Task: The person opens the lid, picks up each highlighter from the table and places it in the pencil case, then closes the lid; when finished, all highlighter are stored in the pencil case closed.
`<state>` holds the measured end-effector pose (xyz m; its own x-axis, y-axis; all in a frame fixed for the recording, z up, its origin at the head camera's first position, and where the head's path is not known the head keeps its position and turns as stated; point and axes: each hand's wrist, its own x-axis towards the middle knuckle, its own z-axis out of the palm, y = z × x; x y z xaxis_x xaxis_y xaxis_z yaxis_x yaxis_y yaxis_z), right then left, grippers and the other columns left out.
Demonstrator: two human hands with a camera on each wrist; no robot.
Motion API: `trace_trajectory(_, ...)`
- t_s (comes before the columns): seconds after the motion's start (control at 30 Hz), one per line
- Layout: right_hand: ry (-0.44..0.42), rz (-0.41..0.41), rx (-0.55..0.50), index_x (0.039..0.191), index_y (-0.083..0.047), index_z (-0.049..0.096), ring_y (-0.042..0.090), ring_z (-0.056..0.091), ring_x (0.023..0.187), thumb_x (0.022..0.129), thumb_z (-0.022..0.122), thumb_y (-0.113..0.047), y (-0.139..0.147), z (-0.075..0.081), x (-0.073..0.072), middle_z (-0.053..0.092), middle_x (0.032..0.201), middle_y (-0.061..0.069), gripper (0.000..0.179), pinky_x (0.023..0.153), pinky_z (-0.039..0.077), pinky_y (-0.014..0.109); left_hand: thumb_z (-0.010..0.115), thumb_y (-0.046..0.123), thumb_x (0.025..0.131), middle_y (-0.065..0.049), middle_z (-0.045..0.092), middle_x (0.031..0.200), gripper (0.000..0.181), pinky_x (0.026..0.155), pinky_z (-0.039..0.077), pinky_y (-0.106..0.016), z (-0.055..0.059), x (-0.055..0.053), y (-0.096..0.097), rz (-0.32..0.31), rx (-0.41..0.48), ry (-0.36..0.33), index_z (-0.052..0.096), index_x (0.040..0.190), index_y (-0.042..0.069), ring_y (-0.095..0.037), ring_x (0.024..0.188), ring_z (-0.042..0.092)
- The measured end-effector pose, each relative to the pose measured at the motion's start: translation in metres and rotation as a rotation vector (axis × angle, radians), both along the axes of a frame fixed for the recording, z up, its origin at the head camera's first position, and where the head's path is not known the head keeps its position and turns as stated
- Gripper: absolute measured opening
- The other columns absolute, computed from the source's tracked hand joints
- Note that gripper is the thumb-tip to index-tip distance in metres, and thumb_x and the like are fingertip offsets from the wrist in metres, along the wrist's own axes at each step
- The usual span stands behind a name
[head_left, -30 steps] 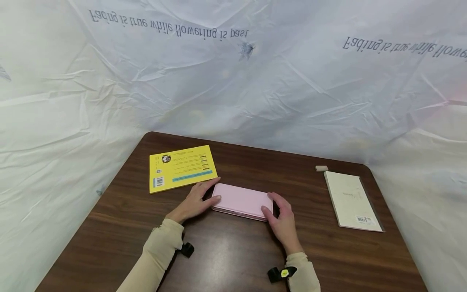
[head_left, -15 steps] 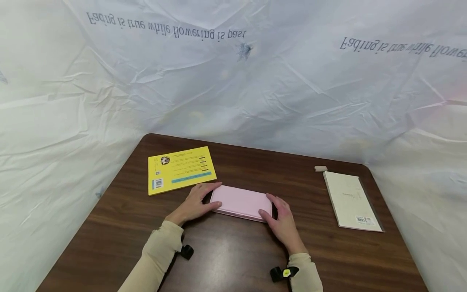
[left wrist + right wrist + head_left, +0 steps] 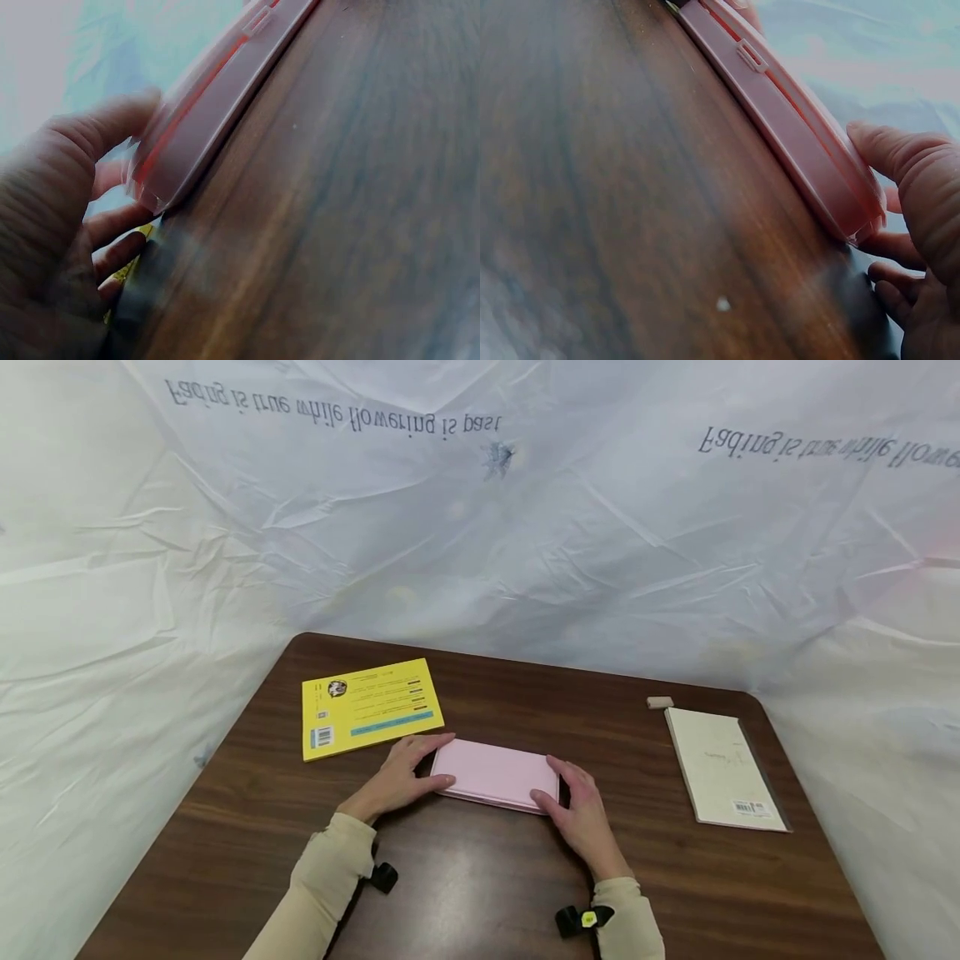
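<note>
A pink case [image 3: 497,772] lies flat on the brown table, held between both hands in the head view. My left hand [image 3: 395,781] grips its left end, thumb on the near top edge and index finger at the far corner. At the right end, my right hand [image 3: 583,810] holds it in a similar way. In the left wrist view the left thumb [image 3: 124,120] presses the lid's rim. A small clasp [image 3: 751,56] shows on the front side in the right wrist view, with a reddish line between lid and base. What the case contains is hidden.
A yellow book [image 3: 371,710] with a barcode lies behind my left hand. Farther right are a cream notebook [image 3: 723,768] and a small pale block [image 3: 660,702] just behind it. White printed sheeting [image 3: 480,543] surrounds the table [image 3: 465,877].
Both thumbs have shifted slightly on the case top, and its near edge shows a little less depth than one second ago. The case has stayed nearly in place.
</note>
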<state>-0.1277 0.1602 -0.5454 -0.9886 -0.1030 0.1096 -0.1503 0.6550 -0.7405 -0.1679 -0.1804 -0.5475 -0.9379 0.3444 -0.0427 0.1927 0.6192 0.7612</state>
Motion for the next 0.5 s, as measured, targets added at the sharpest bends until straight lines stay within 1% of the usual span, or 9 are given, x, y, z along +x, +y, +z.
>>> trace_trajectory(0.17, 0.013, -0.003, -0.003, 0.15, -0.008, 0.058, 0.045, 0.042, 0.144, 0.094, 0.081, -0.032, -0.0008, -0.0007, 0.0015, 0.055, 0.153, 0.022, 0.065, 0.118, 0.032, 0.067, 0.074, 0.065, 0.09, 0.005, 0.042, 0.166, 0.08, 0.121, 0.025, -0.066, 0.0008, 0.0003, 0.0004, -0.007, -0.011, -0.001, 0.043, 0.161, 0.044, -0.032, 0.156, 0.023)
trace_trajectory(0.37, 0.009, -0.003, -0.024, 0.15, -0.009, 0.058, 0.043, 0.042, 0.145, 0.095, 0.08, -0.035, -0.0047, -0.003, 0.001, 0.055, 0.153, 0.02, 0.064, 0.119, 0.031, 0.066, 0.073, 0.064, 0.092, 0.005, 0.043, 0.165, 0.079, 0.121, 0.026, -0.066, 0.0002, 0.0016, -0.0023, -0.004, -0.017, 0.01, 0.043, 0.161, 0.041, -0.032, 0.156, 0.024)
trace_trajectory(0.43, 0.005, -0.008, -0.033, 0.149, -0.01, 0.058, 0.042, 0.042, 0.146, 0.096, 0.078, -0.036, -0.0062, -0.0016, 0.0, 0.054, 0.154, 0.019, 0.062, 0.119, 0.031, 0.066, 0.071, 0.065, 0.093, 0.003, 0.043, 0.165, 0.078, 0.121, 0.026, -0.065, 0.0003, 0.0021, -0.0033, -0.002, -0.023, 0.025, 0.043, 0.162, 0.038, -0.033, 0.156, 0.025)
trace_trajectory(0.5, 0.016, -0.005, -0.022, 0.149, -0.009, 0.057, 0.042, 0.042, 0.146, 0.098, 0.076, -0.038, -0.0078, 0.0016, -0.0035, 0.053, 0.155, 0.018, 0.061, 0.119, 0.031, 0.066, 0.068, 0.065, 0.095, 0.0, 0.043, 0.165, 0.078, 0.121, 0.028, -0.064, 0.0025, 0.0013, -0.0035, 0.002, -0.035, 0.056, 0.043, 0.162, 0.033, -0.033, 0.156, 0.028)
